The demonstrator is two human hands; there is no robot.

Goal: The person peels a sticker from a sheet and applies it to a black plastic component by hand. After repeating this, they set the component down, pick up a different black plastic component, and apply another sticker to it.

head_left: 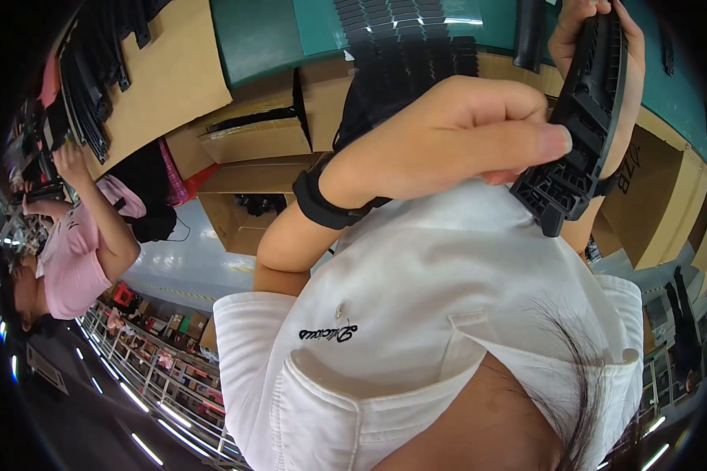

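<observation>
A long black moulded plastic part [581, 118] is held up at the right in front of my chest, tilted, with its ribbed, hollow side showing. My right hand [633, 63] is closed around its far end and right side, fingertips curled over the top. From the left, my left hand [463, 129] grips near its lower end; the thumb presses on the ribbed side and the curled fingers are partly hidden behind the thumb. A black band [326, 196] circles my left wrist.
Rows of black strips [401, 31] lie on the green tabletop [263, 35]. Cardboard boxes [247, 184] stand below it, and another carton [660, 204] at the right. To the left, a person in pink [94, 243] works beside cardboard [173, 71] bearing long black parts [86, 71].
</observation>
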